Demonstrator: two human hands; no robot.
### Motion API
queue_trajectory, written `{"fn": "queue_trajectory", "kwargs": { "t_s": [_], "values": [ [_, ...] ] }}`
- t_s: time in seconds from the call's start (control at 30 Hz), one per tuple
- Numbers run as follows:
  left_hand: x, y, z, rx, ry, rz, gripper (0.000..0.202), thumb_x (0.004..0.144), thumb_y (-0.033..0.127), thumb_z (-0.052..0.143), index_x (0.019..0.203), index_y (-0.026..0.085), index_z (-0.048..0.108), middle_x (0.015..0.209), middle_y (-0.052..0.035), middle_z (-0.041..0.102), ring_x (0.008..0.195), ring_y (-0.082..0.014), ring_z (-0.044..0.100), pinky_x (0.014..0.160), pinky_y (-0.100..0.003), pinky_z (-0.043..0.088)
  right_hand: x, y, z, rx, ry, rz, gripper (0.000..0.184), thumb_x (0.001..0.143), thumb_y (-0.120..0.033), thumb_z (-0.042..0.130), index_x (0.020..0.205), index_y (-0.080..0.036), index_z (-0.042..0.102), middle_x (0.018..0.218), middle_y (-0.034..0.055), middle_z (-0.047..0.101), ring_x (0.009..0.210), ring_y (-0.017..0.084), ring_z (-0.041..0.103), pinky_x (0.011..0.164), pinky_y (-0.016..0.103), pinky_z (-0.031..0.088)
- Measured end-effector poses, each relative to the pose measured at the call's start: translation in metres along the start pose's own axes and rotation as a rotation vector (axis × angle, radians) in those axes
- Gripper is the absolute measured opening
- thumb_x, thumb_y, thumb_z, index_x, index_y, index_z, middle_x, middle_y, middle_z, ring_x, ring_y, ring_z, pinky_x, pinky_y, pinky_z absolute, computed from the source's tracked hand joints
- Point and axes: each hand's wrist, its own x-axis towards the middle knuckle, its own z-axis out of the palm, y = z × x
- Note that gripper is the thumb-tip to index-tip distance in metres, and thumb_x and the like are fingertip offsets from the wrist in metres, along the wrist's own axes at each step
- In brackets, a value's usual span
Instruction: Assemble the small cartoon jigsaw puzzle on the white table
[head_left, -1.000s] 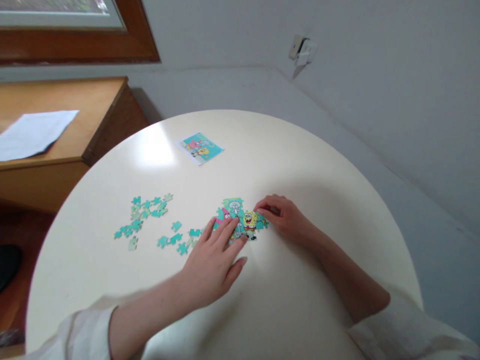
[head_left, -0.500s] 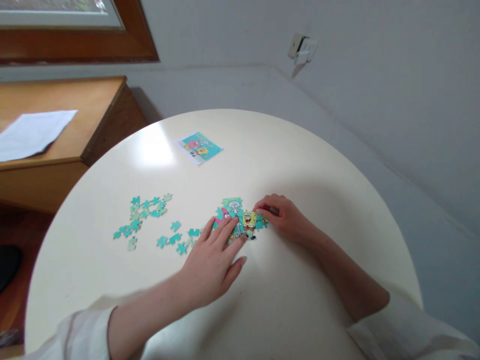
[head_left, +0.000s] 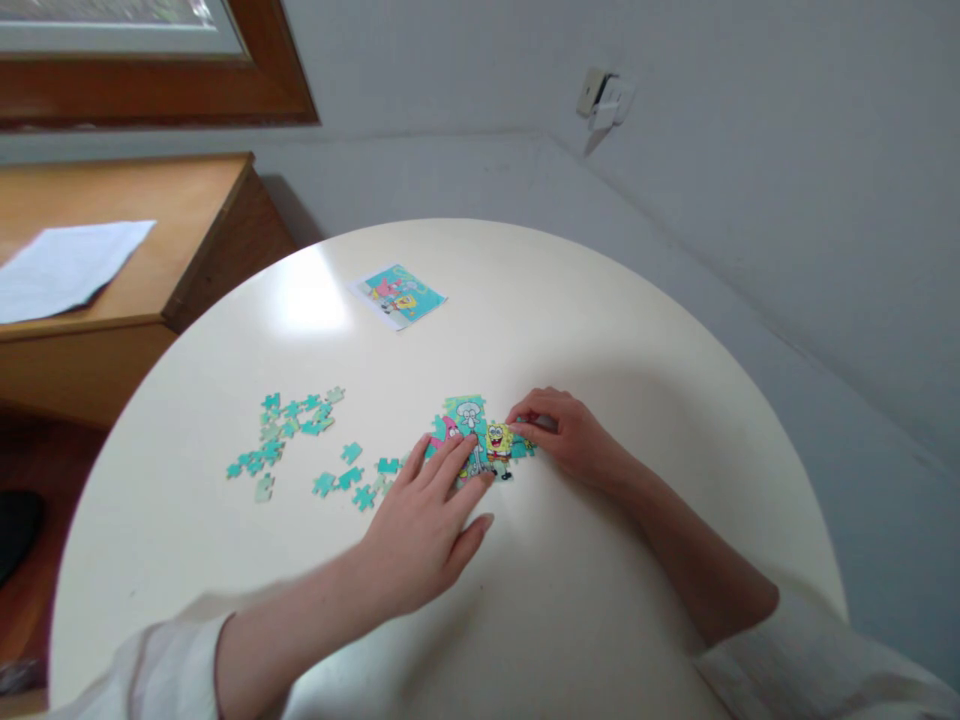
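A partly joined jigsaw puzzle lies on the round white table, showing cartoon figures in yellow, pink and pale blue on teal. My left hand rests flat over its lower left side, fingers spread, covering part of the picture. At the puzzle's right edge, beside the yellow figure, my right hand has thumb and forefinger pinched on a puzzle piece; the fingers hide part of it. Several loose teal pieces lie just left of my left hand.
More loose pieces are scattered on the left of the white table. Toward the far side lies a reference picture card. A wooden cabinet with white paper stands at left, and walls rise behind and at right.
Hardly anything differs. Both hands stay in place on the puzzle, with at most a tiny shift of the right fingers at its right edge.
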Motion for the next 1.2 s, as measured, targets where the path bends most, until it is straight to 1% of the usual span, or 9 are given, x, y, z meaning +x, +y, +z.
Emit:
{"fn": "queue_trajectory", "kwargs": {
  "t_s": [0.3, 0.67, 0.73, 0.87, 1.0, 1.1, 1.2],
  "values": [
    [0.0005, -0.0001, 0.0001, 0.013, 0.011, 0.005, 0.034, 0.088, 0.035, 0.039, 0.113, 0.019, 0.053, 0.132, -0.0142, 0.045, 0.126, -0.0267, 0.036, 0.105, -0.050, 0.027, -0.0004, -0.0001, 0.0005, -0.031, 0.018, 0.007, 0.008, 0.074, -0.017, 0.060, 0.071, -0.022, 0.065, 0.070, 0.0007, 0.064, 0.071, 0.015, 0.054, 0.070, 0.031, 0.037],
    [0.0006, 0.0003, -0.0014, 0.001, -0.018, -0.003, 0.034, 0.089, 0.035, 0.037, 0.114, 0.018, 0.053, 0.133, -0.0144, 0.044, 0.127, -0.0271, 0.035, 0.105, -0.051, 0.026, -0.0004, 0.0005, 0.0006, -0.035, 0.025, -0.006, 0.008, 0.074, -0.013, 0.061, 0.071, -0.021, 0.063, 0.075, 0.0022, 0.062, 0.077, 0.017, 0.052, 0.074, 0.033, 0.038],
    [0.0010, 0.0002, -0.0015, 0.000, -0.018, -0.002, 0.034, 0.089, 0.034, 0.037, 0.114, 0.018, 0.053, 0.132, -0.0144, 0.044, 0.127, -0.0269, 0.035, 0.105, -0.051, 0.026, -0.0004, 0.0003, 0.0007, -0.043, 0.052, -0.002, 0.008, 0.072, -0.013, 0.063, 0.071, -0.020, 0.061, 0.077, 0.0028, 0.060, 0.079, 0.018, 0.051, 0.076, 0.033, 0.039],
    [0.0012, 0.0002, -0.0009, 0.001, -0.010, -0.004, 0.034, 0.088, 0.035, 0.037, 0.114, 0.018, 0.053, 0.133, -0.0147, 0.043, 0.127, -0.0272, 0.035, 0.105, -0.051, 0.026, -0.0005, 0.0009, 0.0020, -0.039, 0.106, 0.005, 0.013, 0.068, -0.012, 0.065, 0.075, -0.020, 0.057, 0.080, 0.0025, 0.058, 0.081, 0.018, 0.050, 0.076, 0.032, 0.039],
    [0.0004, 0.0001, 0.0004, 0.000, 0.007, -0.002, 0.034, 0.088, 0.034, 0.039, 0.114, 0.018, 0.053, 0.133, -0.0139, 0.044, 0.126, -0.0271, 0.036, 0.105, -0.050, 0.025, -0.0005, 0.0027, 0.0028, 0.021, 0.140, 0.040, 0.013, 0.066, -0.016, 0.065, 0.074, -0.020, 0.056, 0.076, 0.0007, 0.057, 0.076, 0.016, 0.050, 0.072, 0.030, 0.039],
    [0.0001, 0.0002, 0.0010, -0.001, 0.025, 0.000, 0.033, 0.088, 0.034, 0.040, 0.114, 0.018, 0.053, 0.133, -0.0137, 0.044, 0.126, -0.0268, 0.036, 0.105, -0.049, 0.026, 0.0000, 0.0037, 0.0022, 0.117, 0.208, 0.163, 0.008, 0.070, -0.024, 0.060, 0.073, -0.019, 0.055, 0.070, -0.0011, 0.055, 0.059, 0.012, 0.045, 0.058, 0.025, 0.038],
    [0.0004, 0.0002, 0.0011, 0.005, 0.021, 0.002, 0.034, 0.088, 0.035, 0.039, 0.114, 0.018, 0.053, 0.134, -0.0138, 0.043, 0.126, -0.0268, 0.036, 0.105, -0.049, 0.026, 0.0004, 0.0031, 0.0016, 0.191, 0.266, 0.254, 0.011, 0.073, -0.029, 0.056, 0.072, -0.019, 0.054, 0.063, -0.0029, 0.053, 0.048, 0.008, 0.035, 0.047, 0.023, 0.031]
  ]
}}
